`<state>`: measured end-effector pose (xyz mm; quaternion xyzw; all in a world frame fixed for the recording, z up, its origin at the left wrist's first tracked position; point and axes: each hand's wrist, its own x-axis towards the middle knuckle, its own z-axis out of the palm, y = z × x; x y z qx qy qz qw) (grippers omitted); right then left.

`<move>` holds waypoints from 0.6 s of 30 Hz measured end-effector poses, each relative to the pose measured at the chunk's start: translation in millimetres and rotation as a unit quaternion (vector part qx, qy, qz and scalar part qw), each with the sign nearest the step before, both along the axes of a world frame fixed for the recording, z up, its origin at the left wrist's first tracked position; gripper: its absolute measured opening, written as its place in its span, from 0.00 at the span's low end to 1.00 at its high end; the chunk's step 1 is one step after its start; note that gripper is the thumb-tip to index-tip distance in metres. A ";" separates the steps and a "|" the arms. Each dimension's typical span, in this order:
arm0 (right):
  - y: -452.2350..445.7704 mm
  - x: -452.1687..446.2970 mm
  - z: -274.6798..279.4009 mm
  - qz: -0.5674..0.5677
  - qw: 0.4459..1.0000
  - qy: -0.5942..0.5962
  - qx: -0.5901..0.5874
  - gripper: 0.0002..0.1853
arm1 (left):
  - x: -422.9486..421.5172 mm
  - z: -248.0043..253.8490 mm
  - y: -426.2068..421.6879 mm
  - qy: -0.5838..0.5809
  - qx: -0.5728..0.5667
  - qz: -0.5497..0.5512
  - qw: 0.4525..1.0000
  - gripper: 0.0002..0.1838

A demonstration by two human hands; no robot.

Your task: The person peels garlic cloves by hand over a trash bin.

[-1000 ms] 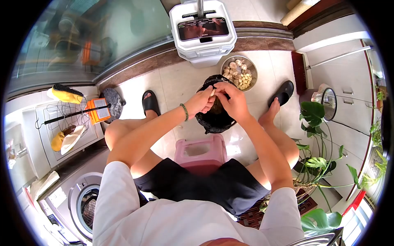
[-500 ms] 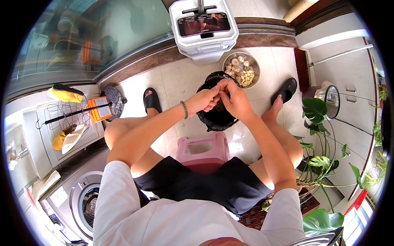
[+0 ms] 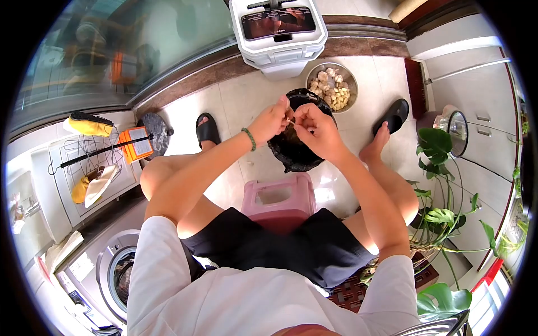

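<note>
Over a bin lined with a black bag [image 3: 297, 159], my two hands meet with fingertips almost touching. My left hand [image 3: 271, 120] is closed in a pinch on a garlic clove [image 3: 290, 120], small and pale and partly hidden by the fingers. From the other side, my right hand [image 3: 320, 134] pinches at the same clove with thumb and forefinger. Just beyond the bin, a metal bowl [image 3: 355, 92] holds whole garlic bulbs [image 3: 323, 81] on its far left side and peeled cloves [image 3: 339, 99] nearer to me.
A pink plastic stool [image 3: 305, 196] stands between my legs. Beyond the bin is a white bucket-like unit [image 3: 280, 53] with a phone [image 3: 278, 23] on top. Potted plants [image 3: 440, 215] and cabinets [image 3: 482, 151] line the right; a washing machine [image 3: 92, 274] sits at left.
My hands have drawn slightly apart, with the left fingers lifted and the right fingers opened a little around the small piece. The view has shifted slightly.
</note>
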<state>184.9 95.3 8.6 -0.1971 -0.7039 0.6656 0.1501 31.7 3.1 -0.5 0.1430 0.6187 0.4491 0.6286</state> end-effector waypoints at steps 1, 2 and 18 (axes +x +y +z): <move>0.7 1.2 -3.7 -0.001 1.000 -0.001 -0.002 0.13 | -8.4 -2.8 -1.0 -0.035 0.023 -0.028 0.999 0.30; 2.5 2.5 -9.2 -0.011 1.000 -0.004 -0.005 0.13 | -14.2 -4.9 -3.1 -0.070 0.046 -0.055 0.995 0.30; 3.5 -3.3 -11.3 -0.055 0.990 0.016 -0.127 0.08 | -18.1 11.1 -13.8 -0.067 0.112 -0.236 0.963 0.33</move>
